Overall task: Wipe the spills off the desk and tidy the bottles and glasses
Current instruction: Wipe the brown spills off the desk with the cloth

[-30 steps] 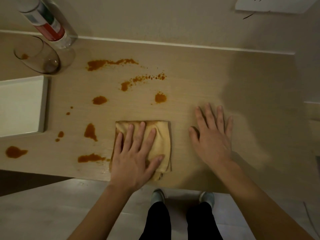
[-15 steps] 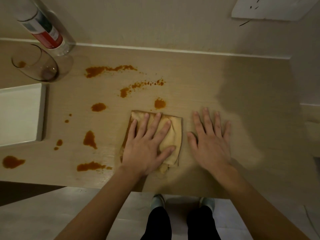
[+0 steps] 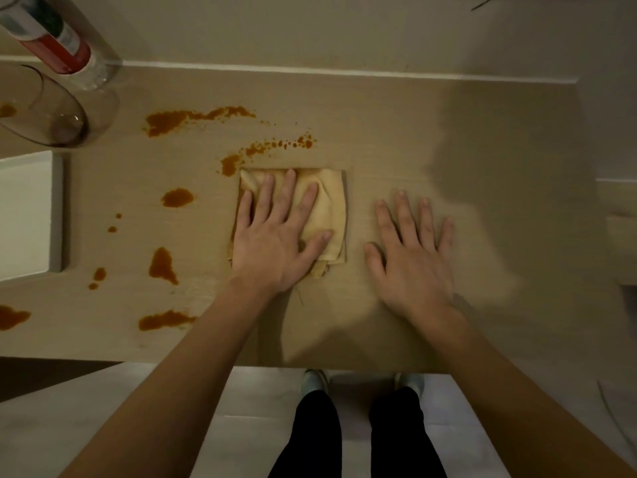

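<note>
Pale wood desk point(image 3: 431, 139) against beige wall, dim light. I count one bottle point(image 3: 51, 36) and one glass point(image 3: 44, 112) at far left corner, one white tray point(image 3: 31, 215) at left edge, one folded yellow cloth point(image 3: 331, 205) mid-desk, roughly ten orange spills point(image 3: 162, 265) left of and behind cloth. My left hand point(image 3: 275, 246) lies flat on cloth, fingers spread straight, pressing it down. My right hand point(image 3: 417, 263) rests palm-down on bare desk just right of cloth, fingers splayed, grasping nothing.

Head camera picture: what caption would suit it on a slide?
Left hand presses a folded cloth onto orange spills; right hand rests flat on the desk.
</note>
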Available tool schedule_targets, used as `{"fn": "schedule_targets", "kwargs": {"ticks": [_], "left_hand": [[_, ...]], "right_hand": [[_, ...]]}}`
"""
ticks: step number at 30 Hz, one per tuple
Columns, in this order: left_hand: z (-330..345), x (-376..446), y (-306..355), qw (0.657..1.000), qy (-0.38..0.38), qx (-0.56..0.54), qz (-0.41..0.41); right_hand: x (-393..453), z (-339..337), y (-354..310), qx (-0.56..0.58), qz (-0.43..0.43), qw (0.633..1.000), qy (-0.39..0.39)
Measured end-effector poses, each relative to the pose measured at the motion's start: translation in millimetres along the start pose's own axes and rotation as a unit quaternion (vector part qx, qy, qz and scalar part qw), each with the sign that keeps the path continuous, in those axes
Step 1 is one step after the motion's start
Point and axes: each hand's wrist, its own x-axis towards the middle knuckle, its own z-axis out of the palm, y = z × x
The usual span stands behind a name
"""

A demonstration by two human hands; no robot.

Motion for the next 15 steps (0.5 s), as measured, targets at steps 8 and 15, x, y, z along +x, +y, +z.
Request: {"fn": "schedule_targets", "kwargs": {"ticks": [8, 15], "left_hand": [[8.1, -14.7, 19.9, 1.0, 0.003, 0.006, 0.03], [-1.1, 67.8, 15.0, 0.999, -0.006, 0.005, 0.036]], "right_hand": [[-0.2, 1.4, -1.7, -0.001, -0.005, 1.0, 0.0], [-1.8, -3.0, -1.3, -0.005, -0.005, 1.0, -0.008]]}}
